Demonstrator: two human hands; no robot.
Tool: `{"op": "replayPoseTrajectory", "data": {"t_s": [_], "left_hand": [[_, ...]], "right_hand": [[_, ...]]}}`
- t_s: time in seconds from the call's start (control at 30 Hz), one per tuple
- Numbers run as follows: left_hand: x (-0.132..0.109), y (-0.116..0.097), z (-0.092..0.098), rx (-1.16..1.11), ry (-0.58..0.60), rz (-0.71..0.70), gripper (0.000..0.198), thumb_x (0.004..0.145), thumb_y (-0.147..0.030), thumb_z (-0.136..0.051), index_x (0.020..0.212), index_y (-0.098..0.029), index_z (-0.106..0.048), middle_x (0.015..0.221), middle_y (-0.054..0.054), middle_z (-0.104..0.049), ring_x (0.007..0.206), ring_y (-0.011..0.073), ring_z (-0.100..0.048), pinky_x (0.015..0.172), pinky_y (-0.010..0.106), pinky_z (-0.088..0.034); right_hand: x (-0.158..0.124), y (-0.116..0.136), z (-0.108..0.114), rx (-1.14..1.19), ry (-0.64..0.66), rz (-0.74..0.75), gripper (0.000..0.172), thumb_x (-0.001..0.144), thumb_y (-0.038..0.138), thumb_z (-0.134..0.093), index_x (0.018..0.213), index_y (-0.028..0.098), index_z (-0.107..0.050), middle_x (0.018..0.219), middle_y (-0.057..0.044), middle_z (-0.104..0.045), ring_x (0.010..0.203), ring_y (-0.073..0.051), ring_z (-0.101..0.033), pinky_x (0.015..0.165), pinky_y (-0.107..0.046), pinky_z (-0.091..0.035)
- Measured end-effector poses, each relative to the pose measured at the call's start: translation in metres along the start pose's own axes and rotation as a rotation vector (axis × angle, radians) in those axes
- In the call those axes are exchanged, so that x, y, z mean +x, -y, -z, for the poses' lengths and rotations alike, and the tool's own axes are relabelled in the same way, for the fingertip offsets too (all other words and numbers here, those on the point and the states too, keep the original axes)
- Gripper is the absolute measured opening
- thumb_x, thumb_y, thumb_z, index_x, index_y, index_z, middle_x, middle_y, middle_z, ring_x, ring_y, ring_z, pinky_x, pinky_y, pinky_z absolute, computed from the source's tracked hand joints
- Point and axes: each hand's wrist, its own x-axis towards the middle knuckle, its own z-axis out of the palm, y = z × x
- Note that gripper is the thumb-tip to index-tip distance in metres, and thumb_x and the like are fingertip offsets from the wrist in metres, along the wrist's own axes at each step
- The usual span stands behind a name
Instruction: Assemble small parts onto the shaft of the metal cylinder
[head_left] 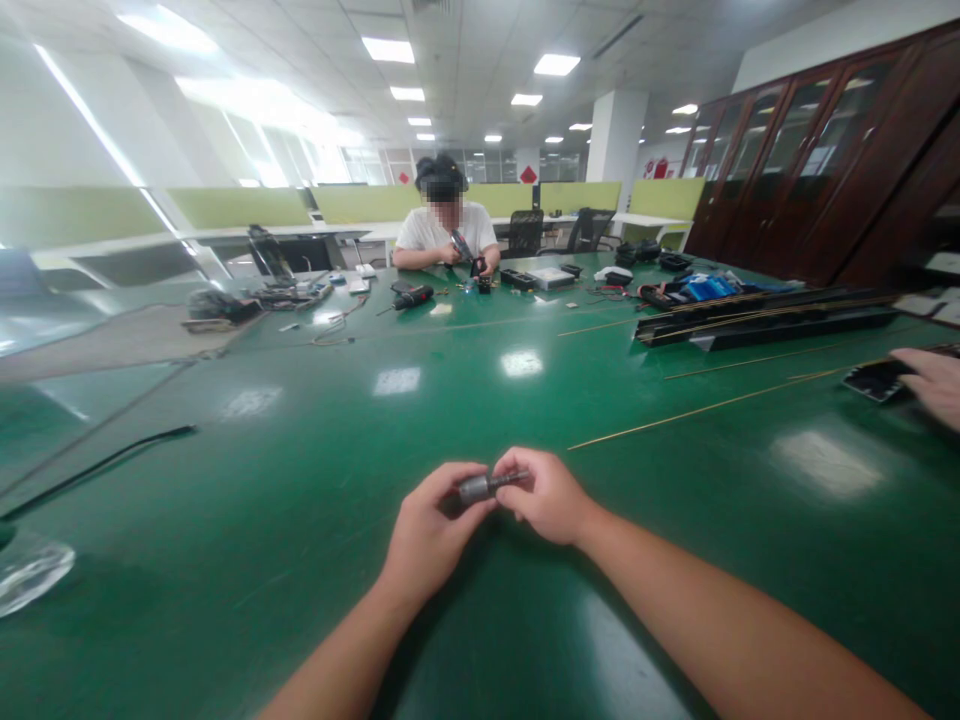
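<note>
Just above the green tabletop [330,400], my two hands meet on one small tool, a grey metal cylinder with a thin shaft [475,489]. My left hand [429,525] has its thumb and fingers closed around the thick cylinder end. On the other side, my right hand [551,497] pinches the narrow shaft, whose tip points right past the fingers. The shaft's surface looks stepped or ridged, but its exact kind is too small to make out. The tool lies roughly level, and the fingers cover part of it.
Across the table a person [446,230] holds a dark tool. Another person's hand [934,385] rests by a black profile [874,380] at right. Thin brass-coloured rods [637,428] and black channels [772,322] lie nearby. A cordless drill [412,296] sits far; a black strip [105,467] is left.
</note>
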Motion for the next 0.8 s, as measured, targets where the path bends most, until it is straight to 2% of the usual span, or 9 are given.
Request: {"op": "replayPoseTrajectory", "data": {"t_s": [0.57, 0.8], "left_hand": [[0.0009, 0.0019, 0.0005, -0.015, -0.007, 0.079, 0.023, 0.078, -0.034, -0.075, 0.1, -0.027, -0.074, 0.1, 0.0, -0.073, 0.092, 0.0185, -0.067, 0.085, 0.029, -0.052], [-0.0002, 0.0014, 0.0, -0.028, -0.005, 0.109, 0.026, 0.077, -0.035, -0.075, 0.102, -0.026, -0.073, 0.1, 0.001, -0.073, 0.091, 0.0198, -0.068, 0.082, 0.03, -0.054]], "right_hand": [[-0.0002, 0.0053, 0.0011, 0.036, -0.011, -0.034, 0.005, 0.077, 0.023, -0.064, 0.078, 0.018, -0.061, 0.053, 0.006, -0.054, 0.048, -0.012, -0.051, 0.051, -0.022, -0.041], [0.0014, -0.0002, 0.0012, 0.091, -0.016, -0.065, 0.006, 0.077, 0.023, -0.063, 0.08, 0.018, -0.061, 0.05, 0.006, -0.054, 0.044, -0.011, -0.05, 0.049, -0.022, -0.041]]}}
